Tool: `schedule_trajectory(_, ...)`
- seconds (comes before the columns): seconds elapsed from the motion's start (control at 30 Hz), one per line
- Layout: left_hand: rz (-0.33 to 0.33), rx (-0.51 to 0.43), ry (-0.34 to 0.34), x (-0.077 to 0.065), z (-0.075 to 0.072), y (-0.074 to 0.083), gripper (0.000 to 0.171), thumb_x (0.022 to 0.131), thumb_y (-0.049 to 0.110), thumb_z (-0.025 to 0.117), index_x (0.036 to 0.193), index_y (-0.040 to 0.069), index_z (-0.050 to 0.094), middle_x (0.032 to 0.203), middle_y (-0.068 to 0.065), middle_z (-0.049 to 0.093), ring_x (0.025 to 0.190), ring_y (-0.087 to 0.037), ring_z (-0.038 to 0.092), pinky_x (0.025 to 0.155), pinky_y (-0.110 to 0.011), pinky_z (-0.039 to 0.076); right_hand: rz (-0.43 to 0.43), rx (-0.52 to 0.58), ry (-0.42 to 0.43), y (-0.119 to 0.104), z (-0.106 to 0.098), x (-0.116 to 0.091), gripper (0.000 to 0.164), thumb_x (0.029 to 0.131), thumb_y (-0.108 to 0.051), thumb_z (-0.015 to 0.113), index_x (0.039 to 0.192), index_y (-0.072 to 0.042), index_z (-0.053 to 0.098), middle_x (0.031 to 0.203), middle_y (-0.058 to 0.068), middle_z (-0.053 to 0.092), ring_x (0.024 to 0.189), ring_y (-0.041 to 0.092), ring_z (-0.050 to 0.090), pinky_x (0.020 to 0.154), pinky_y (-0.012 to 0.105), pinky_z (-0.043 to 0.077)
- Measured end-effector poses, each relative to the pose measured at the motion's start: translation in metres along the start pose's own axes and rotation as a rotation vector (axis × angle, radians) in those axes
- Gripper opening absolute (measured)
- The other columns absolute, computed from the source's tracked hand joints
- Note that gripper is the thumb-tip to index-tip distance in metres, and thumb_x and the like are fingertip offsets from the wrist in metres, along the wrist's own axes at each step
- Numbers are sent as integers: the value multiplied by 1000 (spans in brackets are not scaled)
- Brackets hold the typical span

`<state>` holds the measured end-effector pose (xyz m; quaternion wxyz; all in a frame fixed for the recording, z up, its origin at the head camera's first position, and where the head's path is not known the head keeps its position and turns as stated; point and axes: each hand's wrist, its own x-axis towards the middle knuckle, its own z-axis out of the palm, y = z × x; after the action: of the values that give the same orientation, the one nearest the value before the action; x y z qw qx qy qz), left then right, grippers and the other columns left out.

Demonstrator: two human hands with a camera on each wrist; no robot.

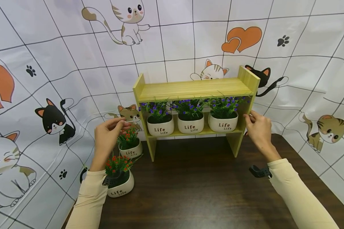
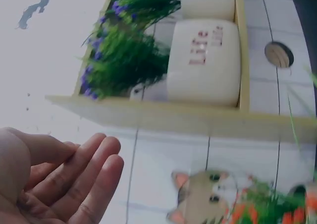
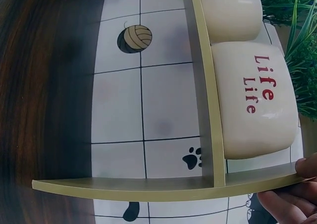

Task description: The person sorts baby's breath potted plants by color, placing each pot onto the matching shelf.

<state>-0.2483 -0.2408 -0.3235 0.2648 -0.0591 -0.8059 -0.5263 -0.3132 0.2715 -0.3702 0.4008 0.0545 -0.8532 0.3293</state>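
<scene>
A small light-wood shelf (image 1: 195,89) stands on the dark table. On its middle board are three white pots, the left pot (image 1: 160,127), the middle pot (image 1: 190,125) and the right pot (image 1: 223,123), each lettered "Life" and planted with purple flowers. My right hand (image 1: 258,128) pinches the front edge of the shelf's right side panel (image 3: 148,192), thumb on the inside. To the left of the shelf my left hand (image 1: 106,136) is raised with loosely bent fingers and holds nothing; the left wrist view shows a gap between its fingertips (image 2: 111,144) and the side panel.
Two more white pots with red flowers stand left of the shelf: one behind (image 1: 131,149) and one nearer (image 1: 123,187), partly behind my left forearm. A wall covering with cartoon cats (image 1: 55,122) rises close behind and along the sides of the brown table (image 1: 195,187).
</scene>
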Motion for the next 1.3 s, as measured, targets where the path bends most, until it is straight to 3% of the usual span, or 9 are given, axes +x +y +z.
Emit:
schedule_trajectory(0.07, -6, 21, 15, -7, -13, -1, 27, 108, 19, 65, 124, 0, 77, 107, -21, 81, 81, 0, 78, 74, -22, 64, 0, -1, -2, 0, 0, 0, 24, 102, -9, 70, 117, 8, 78, 82, 24, 78, 42, -20, 39, 57, 13, 45)
schedule_trajectory(0.17, -8, 58, 40, -19, -32, -6, 27, 108, 19, 66, 125, 1, 77, 102, -10, 83, 78, 0, 78, 73, -23, 64, 7, 3, -6, 0, 0, -1, 26, 103, -10, 69, 120, 9, 76, 84, 25, 78, 42, -25, 35, 64, 42, 60)
schedule_trajectory(0.27, -12, 108, 68, -31, -50, -14, 27, 108, 19, 66, 126, 2, 77, 100, -1, 84, 78, 2, 77, 74, -19, 63, 11, 21, -8, -1, 0, -1, 28, 103, -9, 69, 122, 10, 75, 89, 27, 77, 45, -29, 32, 73, 63, 59)
schedule_trajectory(0.53, -107, 191, 196, -60, -87, -42, 26, 106, 20, 69, 123, 2, 78, 92, 23, 79, 76, 8, 74, 76, -7, 55, 9, 6, 3, 2, 0, -2, 28, 102, -10, 70, 123, 9, 76, 90, 25, 78, 48, -28, 33, 68, 57, 59)
schedule_trajectory(0.7, -166, 180, 255, -74, -102, -71, 29, 106, 18, 68, 125, -3, 75, 91, 30, 74, 78, 10, 73, 73, -6, 55, -1, 8, 14, 2, 0, -1, 27, 102, -9, 71, 123, 8, 76, 86, 24, 78, 47, -28, 33, 57, 13, 43)
schedule_trajectory(0.87, -239, 182, 228, -96, -106, -101, 31, 110, 15, 60, 131, -4, 71, 94, 31, 73, 81, 13, 71, 77, -7, 56, -16, 34, 23, 2, 1, -3, 25, 101, -8, 72, 119, 9, 77, 85, 26, 78, 43, -28, 33, 56, 1, 28)
schedule_trajectory(0.93, -280, 188, 195, -105, -104, -112, 33, 111, 12, 54, 136, -5, 68, 96, 33, 71, 83, 15, 70, 79, -7, 56, -22, 31, 27, 3, 1, -3, 24, 101, -8, 72, 118, 9, 77, 83, 26, 78, 43, -28, 32, 53, 7, 37)
schedule_trajectory(1.1, -391, 214, 100, -128, -96, -137, 38, 110, 8, 53, 145, -2, 60, 102, 38, 62, 90, 21, 62, 86, -3, 50, -27, 16, 28, 5, 2, -3, 24, 101, -8, 72, 118, 8, 78, 81, 24, 78, 48, -28, 32, 59, 46, 56)
schedule_trajectory(1.3, -433, 233, 199, -145, -80, -154, 43, 99, 0, 70, 140, -6, 58, 123, -9, 54, 91, 16, 50, 80, 2, 45, -34, 23, 25, 5, 1, -3, 24, 102, -9, 70, 117, 8, 77, 80, 24, 78, 49, -28, 31, 66, 62, 56)
